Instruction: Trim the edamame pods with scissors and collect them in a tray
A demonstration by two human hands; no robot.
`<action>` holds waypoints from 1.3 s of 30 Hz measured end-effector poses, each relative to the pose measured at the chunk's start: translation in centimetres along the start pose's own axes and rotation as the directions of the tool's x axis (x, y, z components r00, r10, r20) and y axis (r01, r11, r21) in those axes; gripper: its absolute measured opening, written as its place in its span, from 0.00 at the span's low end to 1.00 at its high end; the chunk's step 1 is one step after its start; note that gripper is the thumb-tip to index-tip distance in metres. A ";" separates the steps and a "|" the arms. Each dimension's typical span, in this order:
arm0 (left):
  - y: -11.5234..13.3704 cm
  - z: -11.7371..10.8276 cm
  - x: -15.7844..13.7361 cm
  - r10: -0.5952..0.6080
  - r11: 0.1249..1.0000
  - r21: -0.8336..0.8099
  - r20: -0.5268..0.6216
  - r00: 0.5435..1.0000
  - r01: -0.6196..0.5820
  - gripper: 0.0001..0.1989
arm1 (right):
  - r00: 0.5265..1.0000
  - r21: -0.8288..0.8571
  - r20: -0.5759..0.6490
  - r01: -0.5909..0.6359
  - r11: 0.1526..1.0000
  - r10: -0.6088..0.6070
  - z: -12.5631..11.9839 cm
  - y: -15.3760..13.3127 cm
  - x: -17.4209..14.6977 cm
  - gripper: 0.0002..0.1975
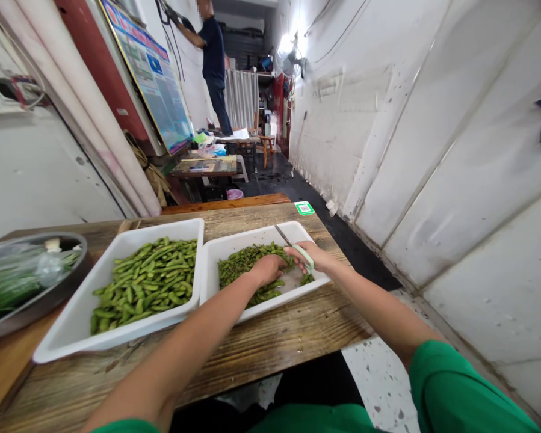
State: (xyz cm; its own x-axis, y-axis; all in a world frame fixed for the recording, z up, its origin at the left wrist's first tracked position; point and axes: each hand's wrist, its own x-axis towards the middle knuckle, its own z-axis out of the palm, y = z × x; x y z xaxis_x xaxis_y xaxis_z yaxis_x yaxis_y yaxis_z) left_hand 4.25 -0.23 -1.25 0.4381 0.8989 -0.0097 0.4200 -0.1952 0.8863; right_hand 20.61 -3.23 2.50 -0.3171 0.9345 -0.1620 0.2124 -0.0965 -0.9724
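My right hand [318, 257] holds a pair of scissors [304, 257] by its pale green handles, with the metal blades pointing up and away to the left. It hovers over the right end of a white plastic tray [241, 240]. Inside that tray lie green soybean pods with small trimmed bits [241, 264]. My left hand [269, 269] reaches down among these pods, fingers curled together; whatever they grip is hidden. Left of it, a larger white tray [117, 240] holds a heap of green soybean pods [155, 276].
Both trays rest on a wooden table [270, 343]. A metal basin [83, 264] with bagged green vegetables [12, 282] stands at the far left. A green card [304, 208] lies near the table's far corner. Farther back, a person [213, 60] stands raised beside the left wall.
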 end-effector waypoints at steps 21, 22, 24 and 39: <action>0.7 -2.6 0.7 -0.274 0.757 -0.620 -0.013 0.962 0.208 0.09 | 0.982 -0.230 0.142 -0.091 0.969 0.126 0.1 -0.2 -0.5 0.22; 0.6 -2.7 0.7 -0.281 0.740 -0.636 0.002 0.960 0.218 0.08 | 0.983 -0.229 0.138 -0.084 0.970 0.118 0.1 -0.2 -0.5 0.22; 0.6 -3.0 0.7 -0.309 0.701 -0.666 0.036 0.951 0.253 0.06 | 0.984 -0.219 0.141 -0.076 0.973 0.108 0.1 -0.1 -0.4 0.22; 1.0 -3.2 0.5 -0.417 0.672 -0.645 0.076 0.906 0.363 0.06 | 0.980 -0.207 0.159 -0.086 0.975 0.120 0.2 -0.4 -0.6 0.22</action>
State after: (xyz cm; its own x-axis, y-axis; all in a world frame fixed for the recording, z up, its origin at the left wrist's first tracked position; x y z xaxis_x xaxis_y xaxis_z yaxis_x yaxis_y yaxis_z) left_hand 2.34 1.24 1.10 0.2821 0.8657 -0.4134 -0.0710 0.4486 0.8909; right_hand 20.51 -3.79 2.96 -0.4324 0.8494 -0.3025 0.4254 -0.1036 -0.8990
